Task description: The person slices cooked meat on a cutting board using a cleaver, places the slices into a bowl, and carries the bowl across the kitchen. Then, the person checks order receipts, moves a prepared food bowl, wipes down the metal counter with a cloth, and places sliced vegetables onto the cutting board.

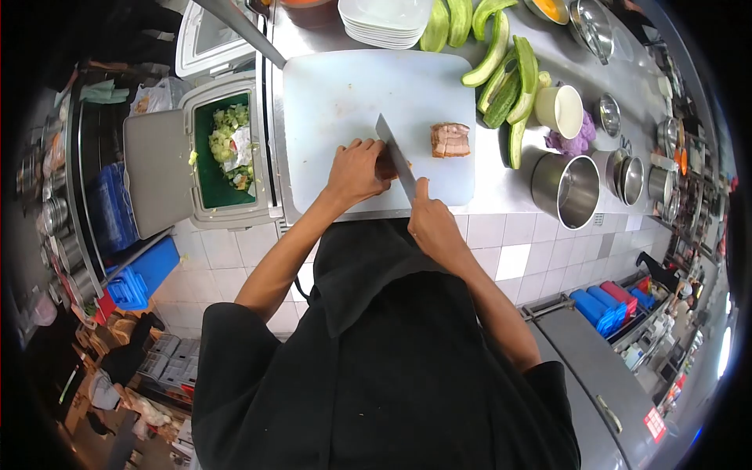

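Note:
My right hand point(435, 223) is closed around the handle of a kitchen knife point(398, 158), whose long blade points away from me over the white cutting board point(329, 102). Just left of the blade, my left hand point(360, 170) curls its fingers over a brownish piece of meat point(385, 166), mostly hidden by the hand. The knuckles are close to the blade; whether they touch cannot be made out. A layered block of pork belly point(450, 140) rests on the board's right side, apart from both hands.
Left of the board stands an open bin point(188, 117) with vegetable scraps. Peeled cucumbers point(495, 55) lie at the back right, beside a white tub point(559, 110) and a steel pot point(565, 192). Stacked white plates point(385, 22) stand behind the board. A metal post point(243, 31) slants at the back left.

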Demonstrator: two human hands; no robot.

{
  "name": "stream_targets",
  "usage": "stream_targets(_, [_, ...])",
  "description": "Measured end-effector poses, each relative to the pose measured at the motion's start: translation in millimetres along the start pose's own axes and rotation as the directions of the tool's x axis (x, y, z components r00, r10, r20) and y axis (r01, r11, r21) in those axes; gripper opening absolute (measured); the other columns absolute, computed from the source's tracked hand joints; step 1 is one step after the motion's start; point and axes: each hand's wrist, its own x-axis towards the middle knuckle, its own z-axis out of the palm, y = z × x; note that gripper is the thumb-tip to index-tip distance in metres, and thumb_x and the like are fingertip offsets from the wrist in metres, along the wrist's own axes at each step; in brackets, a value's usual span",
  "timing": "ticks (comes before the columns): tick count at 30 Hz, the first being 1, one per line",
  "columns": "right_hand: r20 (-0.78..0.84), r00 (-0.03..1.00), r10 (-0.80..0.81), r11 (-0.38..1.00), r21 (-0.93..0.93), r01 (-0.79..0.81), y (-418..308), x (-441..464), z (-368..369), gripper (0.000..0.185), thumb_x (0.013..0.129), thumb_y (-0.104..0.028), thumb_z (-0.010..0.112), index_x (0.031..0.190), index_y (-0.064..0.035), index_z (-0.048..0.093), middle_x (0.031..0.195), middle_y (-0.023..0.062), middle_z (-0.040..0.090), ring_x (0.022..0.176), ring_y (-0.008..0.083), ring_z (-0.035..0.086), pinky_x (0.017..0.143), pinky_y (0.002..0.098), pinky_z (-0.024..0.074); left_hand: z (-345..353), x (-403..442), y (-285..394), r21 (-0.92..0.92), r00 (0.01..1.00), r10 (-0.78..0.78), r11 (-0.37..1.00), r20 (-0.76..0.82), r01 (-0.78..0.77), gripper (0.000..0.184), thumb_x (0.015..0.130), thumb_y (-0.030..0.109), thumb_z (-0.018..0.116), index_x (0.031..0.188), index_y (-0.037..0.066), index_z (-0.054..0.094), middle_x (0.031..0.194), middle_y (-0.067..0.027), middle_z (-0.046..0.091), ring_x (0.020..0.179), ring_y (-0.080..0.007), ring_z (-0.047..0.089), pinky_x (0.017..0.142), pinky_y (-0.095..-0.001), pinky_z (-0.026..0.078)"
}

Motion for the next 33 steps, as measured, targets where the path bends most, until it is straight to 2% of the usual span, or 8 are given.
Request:
stream_targets(13, [-0.021,0.985,0.169,0.985,0.035,-0.168,-3,-11,4,0.041,0.081,0.001,0.053,0.115,0.0075,0.032,0.063,0.0278,0.058,0.062,0.0472,0.061,0.055,0.0543,0.0488,-2,0,5,0.021,1.0,-0.027,0.999,-0.008,0.027,0.046,0.063,0.03,0.078,0.099,0.009,0.06,0.094,-0.0045,0.064,0.093,-0.0257,0.059,0.074,-0.0421,0.042])
stream_targets(17, [-0.17,0.985,0.014,1.0,0.023,-0.01,11,27,24,0.045,0.079,0.002,0.057,0.116,0.0076,0.032,0.064,0.0278,0.058,0.064,0.047,0.062,0.057,0.0547,0.0495,-3,5,4,0.062,1.0,-0.016,0.998,-0.019,0.017,0.047,0.064,0.032,0.079,0.1,0.008,0.06,0.094,-0.0041,0.064,0.093,-0.0253,0.059,0.075,-0.0415,0.042])
stream_targets(20, [-0.095,0.989,0.113,0.993,0.056,-0.108,4,18,13,0.044,0.078,0.003,0.058,0.113,0.0066,0.032,0.064,0.0277,0.058,0.063,0.0473,0.061,0.058,0.055,0.0496,0,-11,4,0.038,0.999,-0.01,0.999,-0.036,0.012,0.05,0.065,0.032,0.08,0.104,0.009,0.059,0.098,-0.0056,0.064,0.094,-0.0257,0.059,0.077,-0.0412,0.042])
stream_targets(22, [-0.162,0.986,0.026,0.995,0.097,-0.011,-4,15,-6,0.021,0.096,-0.009,0.046,0.105,0.0021,0.031,0.057,0.0284,0.053,0.057,0.0506,0.055,0.051,0.0573,0.041,-3,-16,0,0.015,0.996,0.0,1.0,-0.092,0.001,0.054,0.066,0.032,0.081,0.109,0.009,0.058,0.102,-0.0079,0.063,0.095,-0.0265,0.059,0.081,-0.041,0.042])
stream_targets(23, [-0.157,0.987,0.025,0.995,0.102,-0.008,-8,10,-9,0.021,0.096,-0.009,0.046,0.105,0.0021,0.031,0.057,0.0284,0.053,0.057,0.0506,0.055,0.051,0.0573,0.041,-4,-20,-1,0.017,0.996,-0.006,1.0,-0.089,0.007,0.054,0.066,0.032,0.081,0.109,0.009,0.058,0.102,-0.0079,0.063,0.095,-0.0265,0.059,0.081,-0.041,0.042])
stream_targets(26, [-0.144,0.989,0.033,0.993,0.117,-0.016,-19,1,-22,0.022,0.096,-0.008,0.047,0.106,0.0021,0.031,0.057,0.0288,0.053,0.058,0.0512,0.054,0.052,0.0583,0.0406,-7,-18,-6,-0.028,0.997,-0.058,0.998,-0.051,0.057,0.055,0.066,0.031,0.081,0.11,0.009,0.057,0.103,-0.0092,0.062,0.097,-0.0268,0.058,0.083,-0.0404,0.042])
stream_targets(28, [-0.034,0.995,0.089,0.99,0.112,-0.085,-27,-2,-28,0.037,0.077,0.005,0.056,0.104,0.0021,0.031,0.064,0.0305,0.058,0.064,0.0506,0.059,0.06,0.0582,0.0475,-6,-15,-10,-0.027,0.999,0.046,0.999,-0.023,-0.047,0.053,0.066,0.028,0.08,0.11,0.006,0.057,0.1,-0.0096,0.061,0.1,-0.0275,0.057,0.08,-0.0402,0.042])
stream_targets(33, [0.022,0.989,0.148,0.985,0.092,-0.149,-26,-10,-18,0.036,0.078,0.005,0.054,0.104,0.0015,0.03,0.064,0.0312,0.058,0.065,0.0516,0.059,0.061,0.0589,0.0473,-9,-11,-5,0.027,0.998,0.061,0.998,0.013,-0.061,0.049,0.067,0.028,0.077,0.107,0.006,0.059,0.096,-0.0094,0.06,0.096,-0.0275,0.056,0.08,-0.0396,0.043])
